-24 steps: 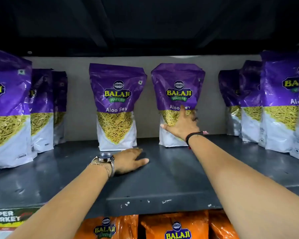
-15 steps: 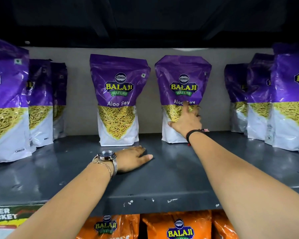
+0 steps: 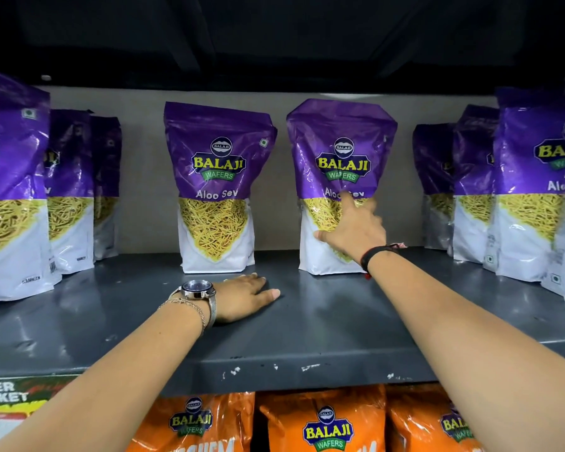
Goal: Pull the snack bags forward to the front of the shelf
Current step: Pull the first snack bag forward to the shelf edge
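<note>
right hand [image 3: 356, 231] spreads against an upright aloo sev bag [image 3: 340, 177], grasp unclear; left hand [image 3: 242, 296] rests flat, empty, on the grey shelf [image 3: 307, 337]

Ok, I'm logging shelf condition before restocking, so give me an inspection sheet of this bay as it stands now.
Surface: grey metal shelf, front edge chipped, wide bare patch in the middle.
Job's things: two purple Aloo Sev bags stand upright at the back, left centre bag and right centre bag; side rows sit nearer the front.
Clutter: nothing seen.
Grips: right hand spread against the right centre bag's front; left hand flat on the shelf, holding nothing.
Cables: nothing seen.
Surroundings: orange bags on the shelf below; a supermarket label at lower left.
</note>
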Motion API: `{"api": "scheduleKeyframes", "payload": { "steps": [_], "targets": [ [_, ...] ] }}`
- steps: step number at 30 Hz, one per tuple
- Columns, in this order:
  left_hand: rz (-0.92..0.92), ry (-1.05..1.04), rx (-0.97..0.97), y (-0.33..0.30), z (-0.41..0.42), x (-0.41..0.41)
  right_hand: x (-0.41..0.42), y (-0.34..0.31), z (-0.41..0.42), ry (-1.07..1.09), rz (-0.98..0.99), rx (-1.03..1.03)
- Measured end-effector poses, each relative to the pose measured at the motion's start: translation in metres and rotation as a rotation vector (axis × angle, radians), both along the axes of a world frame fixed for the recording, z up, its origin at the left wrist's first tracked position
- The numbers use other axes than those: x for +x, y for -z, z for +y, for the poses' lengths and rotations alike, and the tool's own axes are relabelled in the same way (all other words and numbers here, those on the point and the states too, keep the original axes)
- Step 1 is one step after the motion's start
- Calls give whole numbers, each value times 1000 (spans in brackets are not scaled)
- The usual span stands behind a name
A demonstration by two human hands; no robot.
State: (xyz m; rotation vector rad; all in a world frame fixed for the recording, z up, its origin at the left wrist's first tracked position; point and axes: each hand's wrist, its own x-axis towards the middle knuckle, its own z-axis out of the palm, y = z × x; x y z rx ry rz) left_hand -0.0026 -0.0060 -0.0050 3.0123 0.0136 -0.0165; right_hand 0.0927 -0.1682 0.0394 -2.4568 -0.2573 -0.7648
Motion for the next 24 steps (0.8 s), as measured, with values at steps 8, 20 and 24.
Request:
{"api": "scheduleKeyframes", "payload": {
  "steps": [8,20,24],
  "targets": [
    [41,-31,21,-3,-6,-10,-30,1,-16,-5,-21,-41],
    [9,-78,57,-1,-20,-26,-73,7,-32,36,-59,-50],
    [1,-92,46,0,-19,-26,-84,9,-36,54,-82,-60]
  ]
}}
